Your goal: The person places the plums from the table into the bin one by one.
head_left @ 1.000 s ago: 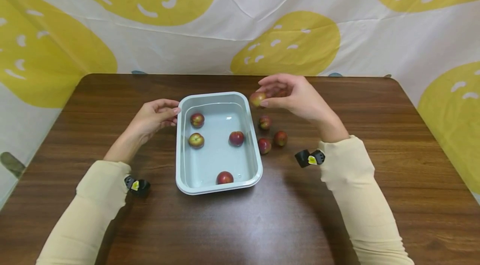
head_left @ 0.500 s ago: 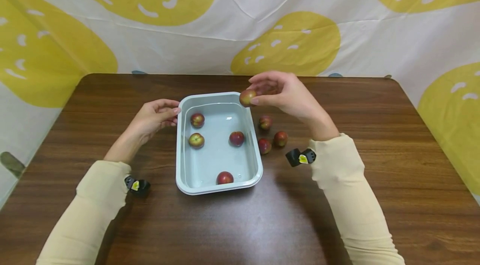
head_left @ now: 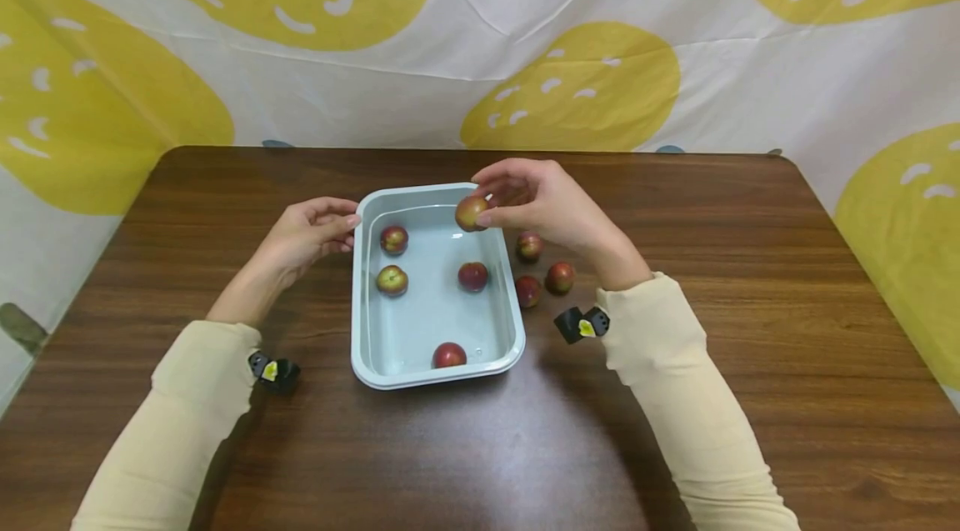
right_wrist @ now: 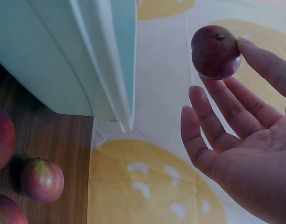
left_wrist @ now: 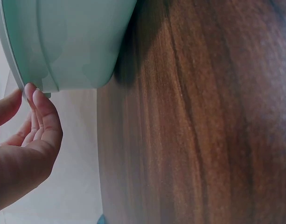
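A plum (head_left: 471,214), reddish with a yellow-green side, is pinched between the thumb and fingertips of my right hand (head_left: 543,206), over the far right corner of a pale blue plastic basin (head_left: 437,323). In the right wrist view the same plum (right_wrist: 216,52) looks dark purple, and the other fingers of that hand spread loosely. My left hand (head_left: 303,235) pinches the basin's left rim between thumb and fingers, as the left wrist view shows at the rim (left_wrist: 14,60). Inside the basin lie several plums, among them a greenish one (head_left: 392,281) and a red one (head_left: 450,355).
Right of the basin, three plums sit on the brown wooden table (head_left: 675,398), one of them a red-green plum (head_left: 560,278). Behind the table hangs a white cloth (head_left: 322,106) with yellow fruit shapes. Small black devices are strapped at both wrists.
My right hand has carried its plum leftward, from beside the basin's right rim to over its far right corner. The left hand and the basin have stayed put.
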A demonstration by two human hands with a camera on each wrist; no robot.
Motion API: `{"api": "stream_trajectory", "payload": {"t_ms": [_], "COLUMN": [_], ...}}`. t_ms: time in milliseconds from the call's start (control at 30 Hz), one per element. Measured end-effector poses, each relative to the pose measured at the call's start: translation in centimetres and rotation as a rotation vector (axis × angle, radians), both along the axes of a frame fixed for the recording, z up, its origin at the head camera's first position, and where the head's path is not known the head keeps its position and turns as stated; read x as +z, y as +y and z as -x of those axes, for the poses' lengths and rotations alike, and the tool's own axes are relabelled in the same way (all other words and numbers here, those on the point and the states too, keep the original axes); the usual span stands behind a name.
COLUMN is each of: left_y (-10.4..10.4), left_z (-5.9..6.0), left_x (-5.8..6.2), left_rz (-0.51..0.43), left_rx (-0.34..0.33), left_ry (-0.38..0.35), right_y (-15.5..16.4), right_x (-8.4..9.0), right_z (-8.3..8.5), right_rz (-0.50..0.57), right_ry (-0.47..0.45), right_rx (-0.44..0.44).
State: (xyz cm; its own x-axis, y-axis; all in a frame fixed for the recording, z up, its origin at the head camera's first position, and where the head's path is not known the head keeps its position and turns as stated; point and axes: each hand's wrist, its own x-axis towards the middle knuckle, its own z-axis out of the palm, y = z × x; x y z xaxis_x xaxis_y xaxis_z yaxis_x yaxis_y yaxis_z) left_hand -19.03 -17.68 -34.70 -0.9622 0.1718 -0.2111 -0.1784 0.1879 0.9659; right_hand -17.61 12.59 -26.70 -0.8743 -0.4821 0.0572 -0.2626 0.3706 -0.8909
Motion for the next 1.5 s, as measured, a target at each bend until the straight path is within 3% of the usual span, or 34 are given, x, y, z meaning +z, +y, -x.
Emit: {"api": "stream_trajectory", "payload": {"t_ms": [867, 1200, 1433, 1500], "left_y": [0.0, -1.7, -0.7, -0.7], "left_z": [0.1, 2.4, 0.8, 0.8], "left_x": [0.0, -4.0, -1.6, -1.6], "left_rz": [-0.040, -0.099, -0.073, -0.079], "left_rx": [-0.020, -0.022, -0.030, -0.024], "left_ry": [-0.002, 0.013, 0.031, 0.026], "right_y": [-0.1, 0.7, 1.9, 2.3], "right_x": [-0.8, -0.6, -0.4, -0.4], "right_z": [-0.3, -0.1, 0.1, 0.2], "right_rz": [-0.012, 0.023, 0.057, 0.064], "right_ry": [-0.021, -0.009, 0.014, 0.017], "right_rx": [0.014, 0.003, 0.000, -0.009]}}
